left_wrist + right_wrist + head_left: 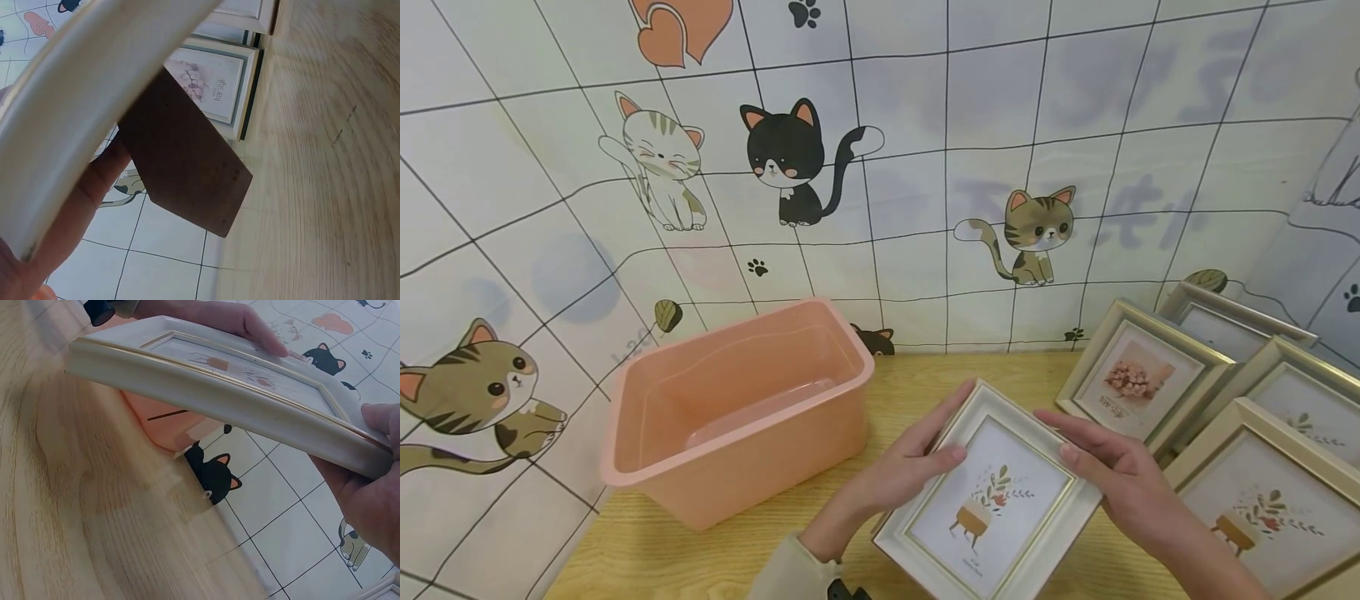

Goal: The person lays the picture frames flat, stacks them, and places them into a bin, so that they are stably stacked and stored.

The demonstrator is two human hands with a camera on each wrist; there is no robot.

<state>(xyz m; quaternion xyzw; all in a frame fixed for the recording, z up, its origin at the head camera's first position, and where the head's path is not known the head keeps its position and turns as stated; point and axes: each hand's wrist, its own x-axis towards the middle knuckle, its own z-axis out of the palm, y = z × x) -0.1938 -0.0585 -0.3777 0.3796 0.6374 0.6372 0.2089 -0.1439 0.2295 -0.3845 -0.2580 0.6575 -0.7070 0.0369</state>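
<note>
A cream picture frame (1037,560) with a gold inner line and a potted-plant print is held tilted above the table. My left hand (898,471) grips its left edge, thumb on the front and fingers behind. On the opposite edge my right hand (1123,479) holds the upper right corner, thumb on the front. The left wrist view shows the brown stand (187,162) sticking out from the back of the frame. Seen from the right wrist, the picture frame (237,406) is off the table, with a hand at each side.
A pink plastic bin (775,450) stands on the wooden table (925,371) at the left. Several standing picture frames crowd the right side, one with a pink flower print (1131,379), another with a plant print (1262,517). Behind is a wall covering (910,208) printed with cats.
</note>
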